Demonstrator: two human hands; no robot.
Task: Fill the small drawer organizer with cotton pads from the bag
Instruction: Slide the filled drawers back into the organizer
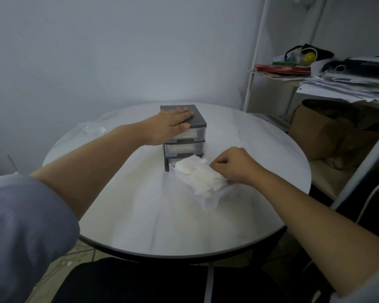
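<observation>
A small grey drawer organizer with clear drawers stands on the round white table. My left hand lies flat on its top, fingers straight. The bottom drawer is pulled out toward me and heaped with white cotton pads. My right hand has curled fingers on the right side of the pads, pinching them at the drawer's edge. The two upper drawers are closed and look pale inside.
A crumpled clear plastic bag lies at the table's far left. To the right stand a white shelf stacked with papers and bags, a brown paper bag, and a chair frame.
</observation>
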